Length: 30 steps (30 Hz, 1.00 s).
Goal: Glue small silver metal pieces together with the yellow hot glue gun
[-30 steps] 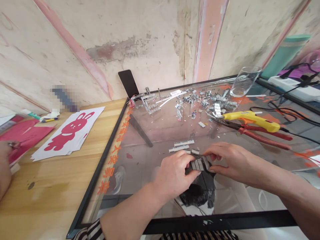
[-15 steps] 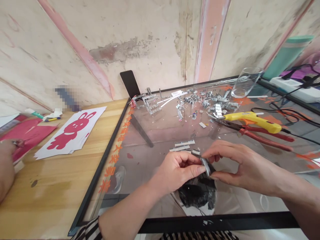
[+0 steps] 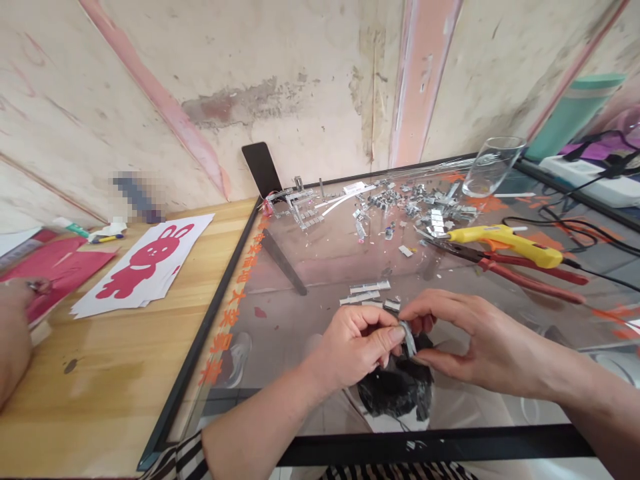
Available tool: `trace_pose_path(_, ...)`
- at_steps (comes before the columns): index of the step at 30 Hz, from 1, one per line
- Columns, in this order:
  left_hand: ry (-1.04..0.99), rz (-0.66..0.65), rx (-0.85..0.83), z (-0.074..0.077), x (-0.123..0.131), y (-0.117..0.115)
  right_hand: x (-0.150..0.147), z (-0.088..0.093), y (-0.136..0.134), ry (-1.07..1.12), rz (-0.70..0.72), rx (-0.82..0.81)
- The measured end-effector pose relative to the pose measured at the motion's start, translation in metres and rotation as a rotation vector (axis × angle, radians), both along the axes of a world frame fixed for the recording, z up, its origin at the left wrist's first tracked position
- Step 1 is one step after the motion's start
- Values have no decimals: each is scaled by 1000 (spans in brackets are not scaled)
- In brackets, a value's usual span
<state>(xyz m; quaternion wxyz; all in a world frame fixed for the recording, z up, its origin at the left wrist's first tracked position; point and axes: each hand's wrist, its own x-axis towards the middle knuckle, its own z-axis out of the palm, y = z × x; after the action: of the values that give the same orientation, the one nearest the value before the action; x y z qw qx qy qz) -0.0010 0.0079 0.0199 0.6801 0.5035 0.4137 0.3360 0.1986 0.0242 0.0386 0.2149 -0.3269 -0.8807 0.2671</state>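
Observation:
Over the glass table, my left hand (image 3: 363,339) pinches a small silvery strip (image 3: 409,339) between thumb and fingers. My right hand (image 3: 457,333) holds the same strip from the other side, its fingertips at the top and its thumb near the lower end. Just beyond my hands lie several flat silver strips (image 3: 369,287) on the glass. A black plastic bag (image 3: 393,390) shows below my hands, through the glass. Fine details of the held strip are hidden by my fingers.
Silver scraps (image 3: 395,199) spread at the back, near a glass cup (image 3: 493,167). Red-handled pliers (image 3: 530,277) and a yellow glue gun (image 3: 507,241) lie right. A phone (image 3: 261,169) leans on the wall. Rabbit cut-out sheets (image 3: 150,263) and another person's hand (image 3: 13,327) are left.
The strip has turned between my fingers and shows a narrower side. My left fingers have curled in closer around its upper end, and my right hand has lowered slightly.

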Motion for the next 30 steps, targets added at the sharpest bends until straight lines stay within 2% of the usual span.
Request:
trace_pose_path(9,-49,21,-13,0,1,-1,-5,-12,-1,46,-16,133)
trace_pose_path(13,-38,18,12,-1,-2,0,-3,-10,-3,55,-31,106)
trace_pose_path(18,-10,77,85,-2,-6,3,1,-5,-4,89,-58,18)
trace_pose_path(30,-180,122,-249,4,-3,4,-4,-7,1,88,-8,201)
